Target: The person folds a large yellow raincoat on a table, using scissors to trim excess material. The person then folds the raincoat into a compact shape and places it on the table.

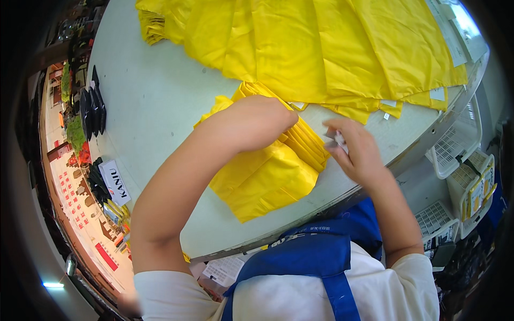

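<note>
A stack of folded yellow cloth (262, 182) lies on the table in front of me, its many layered edges showing on the right side. My left hand (270, 120) is bent over the top of this stack, closed on its folded edges, with most of its fingers hidden. Just right of the stack, my right hand (356, 150) is pinched around a small white piece (337, 140), perhaps a label; its exact kind is unclear. The right fingertips are apart from the cloth. Beyond both hands, more yellow cloth pieces (321, 48) overlap in a wide fan, with small white tags along their near edges.
The pale table (144, 101) has a curved-looking front edge by my apron. White plastic baskets (455, 144) stand below its right side. Black packets (93, 109) and a small white sign (114, 182) are at the left edge. Papers (455, 35) lie at the far right.
</note>
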`<state>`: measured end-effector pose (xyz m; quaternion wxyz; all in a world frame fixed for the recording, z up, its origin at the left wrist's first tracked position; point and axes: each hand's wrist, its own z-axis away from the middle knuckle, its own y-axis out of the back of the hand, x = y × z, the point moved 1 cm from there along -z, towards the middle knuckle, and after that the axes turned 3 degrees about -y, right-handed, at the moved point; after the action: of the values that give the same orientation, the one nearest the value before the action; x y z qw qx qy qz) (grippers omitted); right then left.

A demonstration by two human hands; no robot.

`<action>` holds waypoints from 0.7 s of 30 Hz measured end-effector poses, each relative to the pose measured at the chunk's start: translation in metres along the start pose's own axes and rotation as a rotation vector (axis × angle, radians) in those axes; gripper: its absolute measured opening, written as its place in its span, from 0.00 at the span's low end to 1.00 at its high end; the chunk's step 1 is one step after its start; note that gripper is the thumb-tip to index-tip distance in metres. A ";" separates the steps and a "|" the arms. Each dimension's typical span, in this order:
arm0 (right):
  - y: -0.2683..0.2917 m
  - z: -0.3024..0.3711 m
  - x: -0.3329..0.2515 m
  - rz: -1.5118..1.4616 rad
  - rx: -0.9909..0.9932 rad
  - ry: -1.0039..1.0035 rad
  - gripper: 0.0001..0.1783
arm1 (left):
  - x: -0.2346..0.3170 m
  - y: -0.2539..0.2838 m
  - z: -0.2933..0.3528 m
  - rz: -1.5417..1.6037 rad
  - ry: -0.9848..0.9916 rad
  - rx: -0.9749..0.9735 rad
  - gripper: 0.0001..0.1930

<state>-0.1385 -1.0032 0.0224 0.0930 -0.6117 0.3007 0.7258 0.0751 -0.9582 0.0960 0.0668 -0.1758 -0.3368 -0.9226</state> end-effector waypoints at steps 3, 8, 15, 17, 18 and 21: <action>0.011 -0.026 -0.007 0.372 0.015 0.245 0.25 | -0.002 0.000 0.005 0.067 0.030 -0.024 0.05; 0.008 -0.048 -0.007 0.557 -0.006 0.455 0.24 | -0.007 -0.001 0.014 0.153 0.018 0.016 0.05; -0.007 -0.053 -0.006 0.576 -0.050 0.561 0.23 | -0.010 -0.004 0.019 0.163 -0.013 0.056 0.05; -0.008 -0.055 -0.004 0.551 -0.029 0.561 0.23 | -0.011 -0.004 0.019 0.157 -0.010 0.054 0.05; -0.009 -0.056 -0.001 0.539 -0.005 0.559 0.23 | -0.011 -0.004 0.018 0.158 -0.010 0.046 0.05; -0.011 -0.056 0.000 0.520 -0.013 0.560 0.22 | -0.012 -0.004 0.019 0.161 -0.012 0.042 0.04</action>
<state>-0.0863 -1.0251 0.0149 -0.1837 -0.6901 0.4550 0.5319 0.0905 -0.9426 0.1024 0.1425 -0.2067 -0.3411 -0.9059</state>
